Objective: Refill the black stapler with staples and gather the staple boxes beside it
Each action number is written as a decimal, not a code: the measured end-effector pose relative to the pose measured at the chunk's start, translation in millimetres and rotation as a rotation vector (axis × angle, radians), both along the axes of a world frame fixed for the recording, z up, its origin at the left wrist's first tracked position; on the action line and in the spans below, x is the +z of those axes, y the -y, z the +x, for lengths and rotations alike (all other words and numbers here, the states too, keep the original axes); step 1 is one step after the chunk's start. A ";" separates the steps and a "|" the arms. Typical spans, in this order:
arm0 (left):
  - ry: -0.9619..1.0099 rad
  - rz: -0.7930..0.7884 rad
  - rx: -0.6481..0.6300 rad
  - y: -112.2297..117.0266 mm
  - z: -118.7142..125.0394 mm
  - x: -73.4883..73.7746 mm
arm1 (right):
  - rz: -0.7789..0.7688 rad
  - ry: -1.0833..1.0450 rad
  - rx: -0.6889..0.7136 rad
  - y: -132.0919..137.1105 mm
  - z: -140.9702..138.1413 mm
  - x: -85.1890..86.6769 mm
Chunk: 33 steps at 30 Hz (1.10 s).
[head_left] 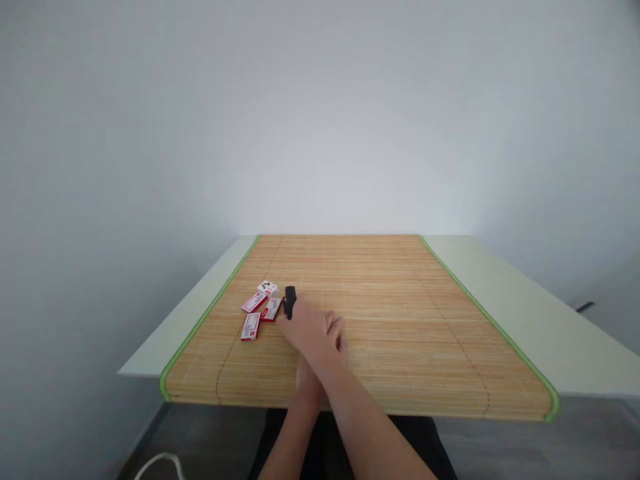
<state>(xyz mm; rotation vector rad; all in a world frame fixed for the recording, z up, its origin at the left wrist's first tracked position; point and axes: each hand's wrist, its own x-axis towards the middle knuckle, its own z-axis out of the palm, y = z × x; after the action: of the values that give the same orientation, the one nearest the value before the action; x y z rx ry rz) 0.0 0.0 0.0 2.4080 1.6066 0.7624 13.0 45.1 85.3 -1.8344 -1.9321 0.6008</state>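
Note:
My right hand point(306, 325) reaches across to the left, over my left wrist. Its fingers are closed round the near end of a small black stapler point(290, 299), whose far end sticks out ahead of them. Beneath the right forearm lies my left hand point(339, 327), mostly covered; the fingers that show rest on the mat, slightly apart, with nothing visible in them. Left of the stapler are several small red-and-white boxes: an upper box point(268, 288) with a dark picture, a slanted box point(255, 302), a box point(271, 309) beside the stapler, and the nearest box point(251, 327).
A bamboo mat point(400, 347) with green edging covers the middle of a white table point(520, 300). The table's far side meets a pale wall point(330, 133). A white cable point(165, 457) hangs low at the left, and a dark thin object point(585, 307) shows beyond the right edge.

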 end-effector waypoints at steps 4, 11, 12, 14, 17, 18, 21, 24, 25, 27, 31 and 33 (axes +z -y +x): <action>-0.036 -0.003 -0.046 7.9 -1.2 20.8 | 0.092 0.009 0.080 -11.1 48.6 6.9; 0.098 0.029 0.020 12.1 4.2 38.0 | 0.169 -0.013 0.278 -24.7 176.4 10.2; 0.120 0.028 0.018 11.7 3.8 37.9 | 0.177 -0.023 0.309 -24.6 188.2 7.6; 0.169 0.023 0.011 10.7 2.0 37.3 | 0.188 -0.047 0.353 -23.5 204.4 0.4; 0.251 -0.001 0.025 9.2 -1.4 35.0 | 0.203 -0.094 0.379 -22.0 214.5 -11.4; 0.280 -0.010 0.045 8.2 -2.3 33.8 | 0.206 -0.111 0.385 -22.1 215.8 -14.6; 0.335 -0.020 0.136 1.2 -3.8 30.4 | 0.205 -0.162 0.405 -23.7 217.6 -19.8; 0.278 -0.029 0.208 -14.1 -5.0 29.0 | 0.190 -0.202 0.421 -26.2 219.4 -20.2; 0.239 -0.037 0.214 -20.7 -5.9 28.9 | 0.181 -0.212 0.426 -27.0 220.2 -20.0; 0.165 -0.051 0.191 -34.2 -8.9 28.5 | 0.164 -0.228 0.433 -28.5 221.8 -20.0; 0.070 -0.059 0.077 -52.9 -16.6 24.5 | 0.129 -0.255 0.428 -32.1 223.4 -21.8; 0.043 -0.058 0.040 -56.0 -18.8 21.4 | 0.111 -0.270 0.426 -33.9 221.0 -22.1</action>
<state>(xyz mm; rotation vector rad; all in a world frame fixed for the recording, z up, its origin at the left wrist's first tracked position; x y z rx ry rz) -18.8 56.0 21.4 2.3109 1.6418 0.7576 234.0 79.0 63.2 -1.2058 -2.1252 0.8067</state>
